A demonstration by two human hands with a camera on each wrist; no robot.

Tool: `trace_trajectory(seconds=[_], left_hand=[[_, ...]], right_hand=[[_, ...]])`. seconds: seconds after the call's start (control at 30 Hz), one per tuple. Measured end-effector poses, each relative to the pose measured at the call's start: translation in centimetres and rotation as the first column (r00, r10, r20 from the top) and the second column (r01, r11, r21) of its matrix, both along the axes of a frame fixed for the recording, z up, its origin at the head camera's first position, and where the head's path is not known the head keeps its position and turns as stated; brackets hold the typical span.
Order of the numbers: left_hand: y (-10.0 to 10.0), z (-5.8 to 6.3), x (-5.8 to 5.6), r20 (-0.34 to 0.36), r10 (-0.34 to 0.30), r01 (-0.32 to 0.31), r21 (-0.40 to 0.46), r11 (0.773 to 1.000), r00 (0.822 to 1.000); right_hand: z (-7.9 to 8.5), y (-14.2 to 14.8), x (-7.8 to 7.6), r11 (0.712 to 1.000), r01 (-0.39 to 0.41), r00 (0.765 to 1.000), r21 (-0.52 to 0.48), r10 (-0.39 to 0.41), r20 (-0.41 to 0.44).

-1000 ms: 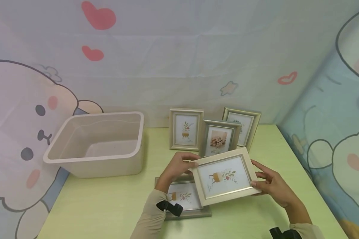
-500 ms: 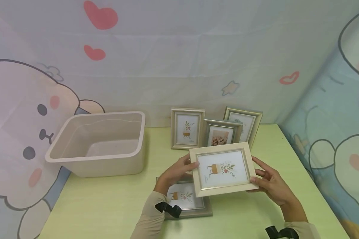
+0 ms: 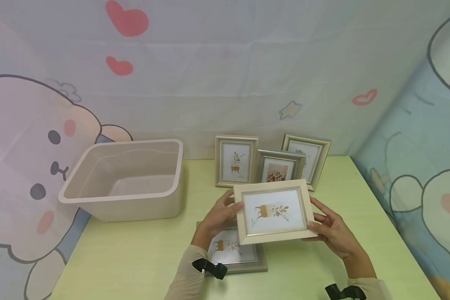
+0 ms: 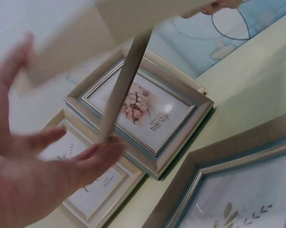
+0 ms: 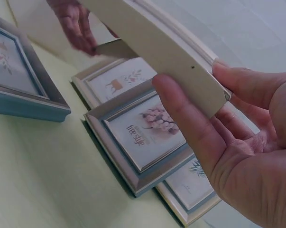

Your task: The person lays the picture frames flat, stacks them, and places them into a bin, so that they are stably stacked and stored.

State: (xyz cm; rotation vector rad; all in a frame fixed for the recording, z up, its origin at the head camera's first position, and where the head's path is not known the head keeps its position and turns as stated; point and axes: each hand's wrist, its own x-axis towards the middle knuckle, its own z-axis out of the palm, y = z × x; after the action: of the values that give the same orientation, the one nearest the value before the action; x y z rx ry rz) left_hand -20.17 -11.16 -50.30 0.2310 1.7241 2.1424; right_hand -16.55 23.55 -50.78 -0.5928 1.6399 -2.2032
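Both hands hold a cream picture frame (image 3: 303, 196) with a potted-plant print, tilted and raised above the table. My left hand (image 3: 219, 216) grips its left edge, thumb on the front. In the left wrist view a narrow flap (image 4: 126, 85) sticks out from behind the frame, meeting the fingers of that hand. My right hand (image 3: 333, 233) pinches the right edge, thumb on the front and fingers behind; the right wrist view shows the frame's plain side (image 5: 180, 61). Below lies a grey-brown picture frame (image 3: 262, 262) with a similar print, partly covered by the left hand and the raised frame.
At the back stand a beige frame (image 3: 218, 162), a grey-green frame (image 3: 260, 164) with a flower photo, and a gold-edged frame (image 3: 322, 160) partly behind it. A beige plastic bin (image 3: 135, 208) is on the left of the pale green table (image 3: 135, 258). A printed cloth hangs behind.
The cream frame has moved slightly left and turned closer to level, with both hands following it. The other frames and the bin stay in place; the head view shifts a little.
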Motion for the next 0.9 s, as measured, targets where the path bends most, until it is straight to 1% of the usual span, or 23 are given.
trace_trajectory(seconds=[0.03,0.07,0.13,0.17,0.23,0.33,0.47,0.63,0.7,0.77,0.9], left_hand=[[0.0,-0.1,0.1,0.005,0.065,-0.065,-0.004,0.998,0.998],[-0.1,-0.2,0.1,0.007,0.129,-0.129,-0.015,0.992,0.992],[-0.2,-0.3,0.3,-0.002,0.241,-0.241,-0.050,0.969,0.970],[-0.2,-0.3,0.4,-0.005,0.283,-0.283,-0.069,0.957,0.959],[-0.5,-0.5,0.6,0.000,0.337,-0.335,-0.103,0.936,0.941],[-1.4,-0.7,1.0,0.005,0.393,-0.388,-0.150,0.909,0.919],[-2.9,-1.0,1.5,0.002,0.437,-0.429,-0.184,0.884,0.900],[-4.4,-1.5,2.0,-0.007,0.473,-0.456,-0.280,0.845,0.881],[-5.0,-1.7,2.3,-0.023,0.475,-0.456,-0.323,0.829,0.880],[-5.4,-1.7,2.6,-0.036,0.469,-0.450,-0.349,0.822,0.883],[-6.2,-1.6,3.4,-0.111,0.435,-0.440,-0.409,0.799,0.893]], right_hand=[[-0.2,-0.2,0.0,1.000,0.007,1.000,0.006,-0.007,0.013],[-0.5,-0.4,0.1,1.000,0.012,1.000,0.010,-0.012,0.024],[-1.1,-0.9,0.2,1.000,0.016,0.999,0.008,-0.016,0.047],[-1.4,-1.3,0.2,1.000,0.018,0.998,0.007,-0.018,0.061],[-2.0,-2.0,0.4,1.000,0.014,0.996,-0.002,-0.013,0.093],[-2.7,-3.4,0.7,1.000,0.018,0.989,-0.001,-0.017,0.149],[-3.2,-5.1,1.1,1.000,0.010,0.979,0.029,-0.016,0.205],[-3.3,-6.8,1.5,0.992,0.016,0.971,0.128,-0.046,0.235],[-3.4,-7.3,1.6,0.983,0.023,0.968,0.181,-0.067,0.240],[-3.4,-7.9,1.9,0.971,0.028,0.967,0.237,-0.086,0.239],[-3.5,-8.9,2.4,0.943,0.035,0.969,0.330,-0.112,0.219]])
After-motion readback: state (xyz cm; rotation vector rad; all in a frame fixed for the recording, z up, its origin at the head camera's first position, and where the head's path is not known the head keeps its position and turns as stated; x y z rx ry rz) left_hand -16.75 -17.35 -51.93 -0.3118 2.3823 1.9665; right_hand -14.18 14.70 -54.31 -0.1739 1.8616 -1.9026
